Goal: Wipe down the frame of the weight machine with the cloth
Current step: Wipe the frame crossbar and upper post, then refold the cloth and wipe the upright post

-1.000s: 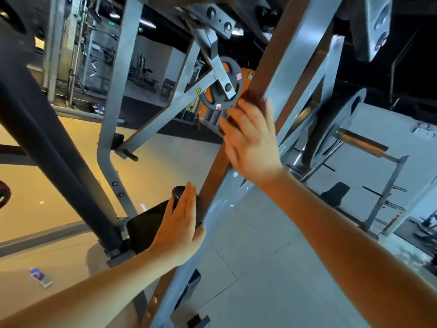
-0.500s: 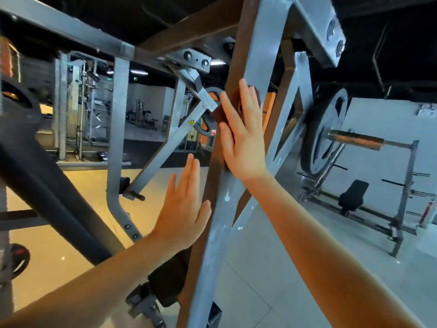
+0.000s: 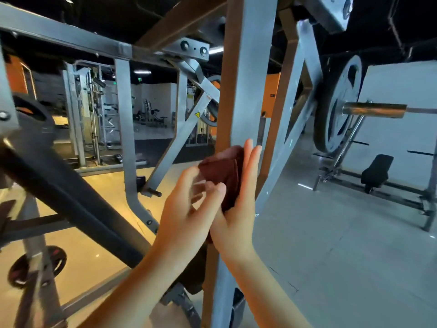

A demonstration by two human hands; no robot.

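The grey upright post [image 3: 250,79] of the weight machine frame rises through the middle of the head view. A dark red cloth [image 3: 224,174] is folded in front of the post at about mid-height. My right hand [image 3: 238,209] holds it up on a flat palm, fingers straight and pointing upward beside the post. My left hand [image 3: 186,209] reaches in from the left, its blurred fingers and thumb curled onto the cloth's left edge. The cloth is off the metal, between my two hands.
A large weight plate [image 3: 335,107] on a bar sticks out to the right of the post. A black padded bench arm [image 3: 59,185] slants across the left. A small plate [image 3: 35,266] hangs low left. Grey floor and a rack with a black seat [image 3: 376,171] lie to the right.
My right hand has slid down the post and lifted the cloth off it. My left hand left the post's side and moved right onto the cloth.
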